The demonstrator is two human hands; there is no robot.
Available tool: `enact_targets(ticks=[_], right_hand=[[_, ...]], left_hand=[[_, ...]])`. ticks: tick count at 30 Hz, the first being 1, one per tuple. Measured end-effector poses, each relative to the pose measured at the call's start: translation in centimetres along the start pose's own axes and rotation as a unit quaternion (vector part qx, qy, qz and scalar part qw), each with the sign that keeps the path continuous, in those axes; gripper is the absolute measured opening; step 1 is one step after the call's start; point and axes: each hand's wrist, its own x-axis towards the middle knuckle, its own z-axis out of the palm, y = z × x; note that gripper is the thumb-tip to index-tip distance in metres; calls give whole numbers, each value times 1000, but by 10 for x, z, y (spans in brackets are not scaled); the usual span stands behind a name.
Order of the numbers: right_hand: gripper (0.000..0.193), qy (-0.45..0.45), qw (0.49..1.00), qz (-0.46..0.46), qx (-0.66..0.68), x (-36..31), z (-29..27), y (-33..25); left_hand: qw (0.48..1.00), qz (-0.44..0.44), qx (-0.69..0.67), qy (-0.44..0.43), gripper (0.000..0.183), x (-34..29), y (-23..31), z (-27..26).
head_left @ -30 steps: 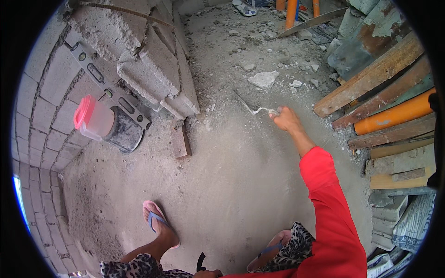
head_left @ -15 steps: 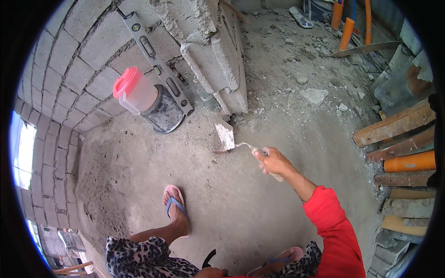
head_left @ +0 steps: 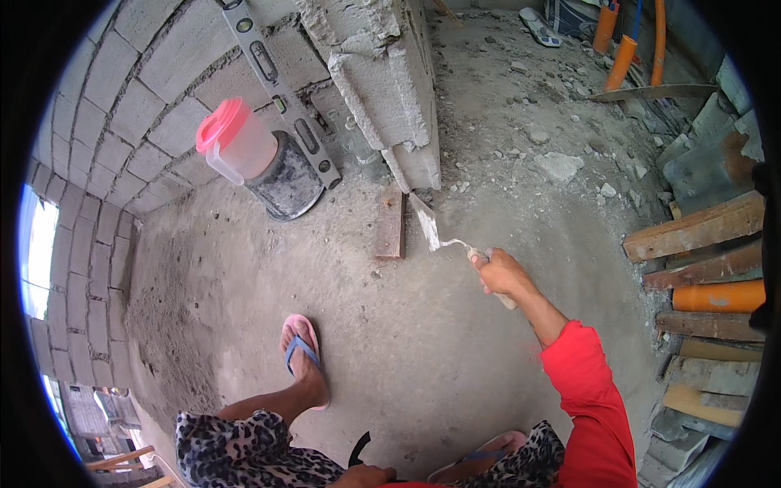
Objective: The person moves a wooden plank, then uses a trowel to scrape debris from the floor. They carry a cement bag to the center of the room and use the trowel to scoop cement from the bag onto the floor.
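My right hand (head_left: 503, 272) is closed around the handle of a pointed trowel (head_left: 425, 222). The mortar-smeared blade is tilted, its tip close to the foot of the rough concrete column (head_left: 411, 122). Just left of the blade, a short brown wooden board (head_left: 390, 226) lies on the concrete floor. My left hand (head_left: 364, 477) is low at the picture's bottom edge, partly cut off, with its fingers curled. A black curved piece (head_left: 359, 449) sticks up beside it; what the hand grips is not plain.
A pink-lidded pitcher (head_left: 237, 142) rests on a dark mortar-stained bucket (head_left: 285, 183). Behind it a spirit level (head_left: 281, 98) leans on the block wall (head_left: 167, 61). Rubble (head_left: 561, 167) lies beyond the column; timber (head_left: 691, 228) and orange pipes (head_left: 720, 296) are stacked at right.
The trowel has moved right and turned, its blade now steeper and off the wooden board, which shows fully. My right hand has shifted slightly right. The view has shifted slightly.
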Motion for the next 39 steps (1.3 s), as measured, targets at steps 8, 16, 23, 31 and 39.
enact_targets(ticks=[8, 16, 23, 31, 39], right_hand=[[61, -146, 984, -42, -97, -51, 27, 65], [58, -84, 989, -71, -96, -52, 121, 34], [45, -68, 990, -102, -76, -87, 36, 107], [52, -105, 982, -127, -92, -79, 97, 55], [55, -116, 989, -90, -7, -84, 111, 32]], left_hand=[[1000, 2, -11, 4, 33, -1, -3, 10], [1000, -1, -4, 3, 33, -5, 7, 10], [1000, 9, -7, -7, 33, 4, 3, 14], [1000, 16, 14, -17, 34, 0, 11, 14], [999, 22, -2, -25, 34, -5, 13, 9]])
